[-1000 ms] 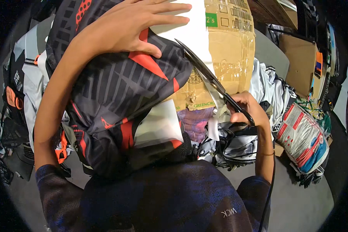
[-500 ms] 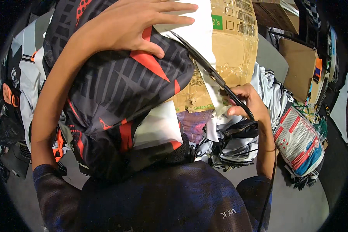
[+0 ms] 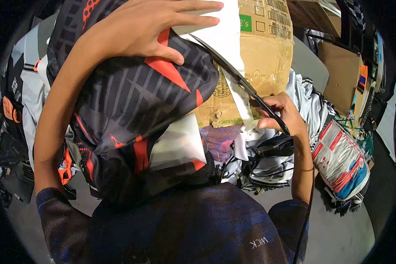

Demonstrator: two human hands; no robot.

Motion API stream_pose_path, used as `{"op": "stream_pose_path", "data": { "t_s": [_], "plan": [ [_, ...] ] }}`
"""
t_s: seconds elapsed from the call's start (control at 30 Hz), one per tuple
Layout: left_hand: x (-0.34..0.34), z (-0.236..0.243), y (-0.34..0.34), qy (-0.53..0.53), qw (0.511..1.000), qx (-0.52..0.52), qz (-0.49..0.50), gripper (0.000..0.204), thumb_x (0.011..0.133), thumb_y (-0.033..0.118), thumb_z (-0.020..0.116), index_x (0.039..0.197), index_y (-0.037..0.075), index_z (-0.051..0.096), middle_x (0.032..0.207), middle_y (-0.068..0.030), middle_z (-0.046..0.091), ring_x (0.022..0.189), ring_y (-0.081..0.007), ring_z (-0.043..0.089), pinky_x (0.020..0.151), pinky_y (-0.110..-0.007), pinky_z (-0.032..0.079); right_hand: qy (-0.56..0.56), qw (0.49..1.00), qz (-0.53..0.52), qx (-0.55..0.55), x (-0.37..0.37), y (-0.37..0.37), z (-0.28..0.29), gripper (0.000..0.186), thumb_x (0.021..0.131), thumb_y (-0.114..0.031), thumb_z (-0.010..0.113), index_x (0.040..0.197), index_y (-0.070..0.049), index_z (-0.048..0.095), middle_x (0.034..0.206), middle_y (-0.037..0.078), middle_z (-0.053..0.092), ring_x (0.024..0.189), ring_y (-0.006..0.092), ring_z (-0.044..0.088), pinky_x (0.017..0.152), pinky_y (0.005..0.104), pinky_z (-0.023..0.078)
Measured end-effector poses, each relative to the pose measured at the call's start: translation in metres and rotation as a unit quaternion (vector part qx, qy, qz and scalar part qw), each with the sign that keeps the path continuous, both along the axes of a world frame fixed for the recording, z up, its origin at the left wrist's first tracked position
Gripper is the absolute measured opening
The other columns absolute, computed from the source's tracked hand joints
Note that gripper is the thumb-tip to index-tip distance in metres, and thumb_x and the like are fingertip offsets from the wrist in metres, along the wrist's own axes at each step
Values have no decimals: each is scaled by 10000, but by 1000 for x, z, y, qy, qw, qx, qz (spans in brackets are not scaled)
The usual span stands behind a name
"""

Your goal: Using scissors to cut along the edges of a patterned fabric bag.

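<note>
In my right hand (image 3: 282,113) are long black scissors (image 3: 243,83), my fingers wrapped round the handles. The blades point up and left, lying along the white fabric (image 3: 226,31). My left hand (image 3: 147,28) lies with its fingers spread over the edge where this white piece meets a black and grey patterned garment (image 3: 132,94) with red patches. Folds of the garment fill the space below that hand. Under the fabric is a taped brown cardboard box (image 3: 268,61). Exactly where the blade tips meet the cloth is hard to make out.
Black and white striped clothes (image 3: 268,167) lie below the box. To the right sit a clear plastic-wrapped bundle (image 3: 341,158) and an open cardboard box (image 3: 341,72). White and black garments (image 3: 33,97) with orange parts hang or lie at the left.
The garment, both hands and the scissors sit very slightly further left in the picture. Both hands keep the same pose.
</note>
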State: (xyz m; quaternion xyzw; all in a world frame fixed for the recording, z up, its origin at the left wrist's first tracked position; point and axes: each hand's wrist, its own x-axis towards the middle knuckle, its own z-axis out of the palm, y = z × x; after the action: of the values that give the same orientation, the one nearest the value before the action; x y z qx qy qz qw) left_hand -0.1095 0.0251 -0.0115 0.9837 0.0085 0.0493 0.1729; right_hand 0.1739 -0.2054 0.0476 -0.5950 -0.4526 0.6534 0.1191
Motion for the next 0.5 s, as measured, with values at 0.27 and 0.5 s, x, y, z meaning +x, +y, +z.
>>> {"op": "stream_pose_path", "data": {
  "t_s": [0.27, 0.5],
  "plan": [
    [0, 0, 3, -2, 1000, -3, -8, 811, 843, 627, 581, 1468, 136, 417, 1577, -53, 305, 1464, -284, 233, 1199, -441, 145, -16, 1000, 7, -8, 6, 6, 2, 533, 684, -371, 862, 571, -113, 409, 531, -46, 330, 488, 96, 242, 468, 245, 198],
    [0, -1, 3, 13, 999, -51, -5, 820, 847, 644, 566, 1477, 146, 401, 1581, -50, 294, 1466, -288, 228, 1200, -444, 146, -6, 1000, 28, 8, 11, 11, 1, 500, 713, -269, 862, 557, -129, 408, 508, -68, 326, 480, 79, 239, 455, 244, 199]
  ]
}}
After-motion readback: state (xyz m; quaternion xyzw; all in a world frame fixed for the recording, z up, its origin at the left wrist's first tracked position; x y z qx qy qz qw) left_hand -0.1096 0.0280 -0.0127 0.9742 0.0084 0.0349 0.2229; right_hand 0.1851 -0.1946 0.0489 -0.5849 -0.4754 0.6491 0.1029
